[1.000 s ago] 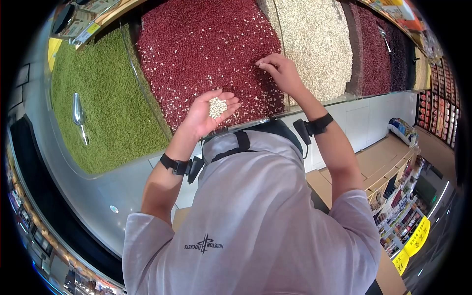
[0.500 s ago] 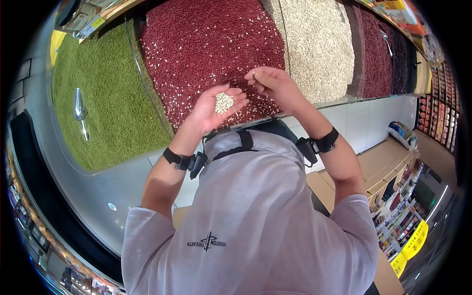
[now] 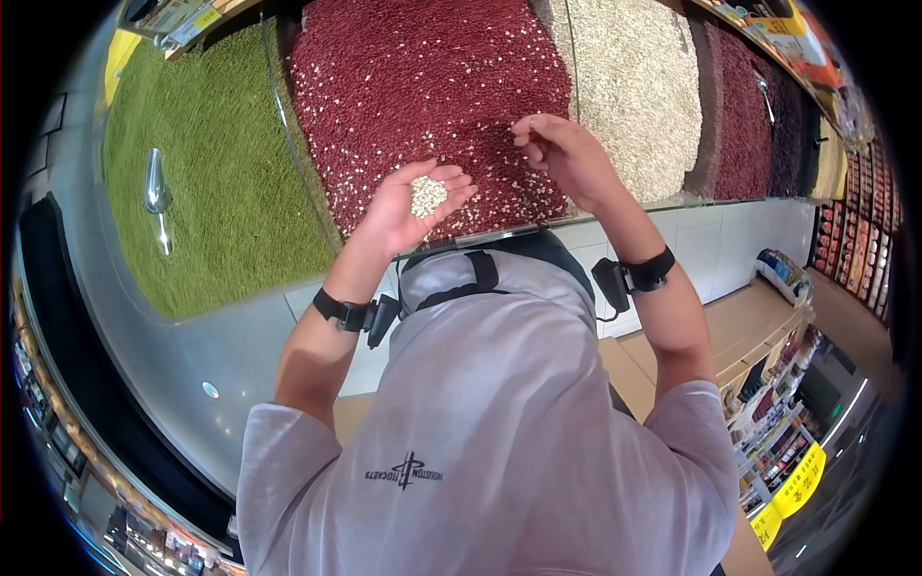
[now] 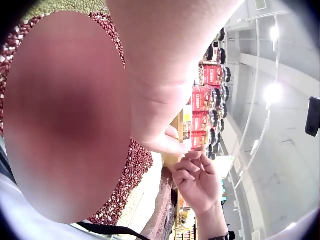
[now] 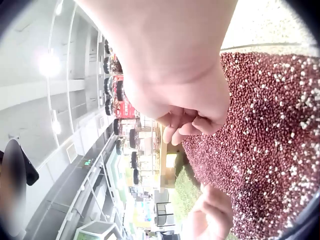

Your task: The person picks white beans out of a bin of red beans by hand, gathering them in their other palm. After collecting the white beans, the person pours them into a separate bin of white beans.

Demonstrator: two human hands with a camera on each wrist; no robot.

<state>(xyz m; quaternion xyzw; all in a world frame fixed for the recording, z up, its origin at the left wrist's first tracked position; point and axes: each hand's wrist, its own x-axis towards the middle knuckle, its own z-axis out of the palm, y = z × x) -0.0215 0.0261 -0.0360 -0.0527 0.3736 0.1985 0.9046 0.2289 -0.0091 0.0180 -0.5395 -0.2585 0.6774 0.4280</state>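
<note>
The head view alone shows white grains (image 3: 428,196) in the left hand (image 3: 397,205), fingers extended, above red beans (image 3: 423,86). The left wrist view adds red-labelled jars (image 4: 202,97). The right wrist view shows the right hand (image 5: 182,95), fingers bent; whether pinching anything, I cannot tell.

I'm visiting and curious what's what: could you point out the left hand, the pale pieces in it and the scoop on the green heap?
Left hand (image 3: 398,206), head view: the palm near the thumb.
Pale pieces (image 3: 427,196), head view: the middle of the small pile.
Scoop (image 3: 155,183), head view: its bowl.
</note>
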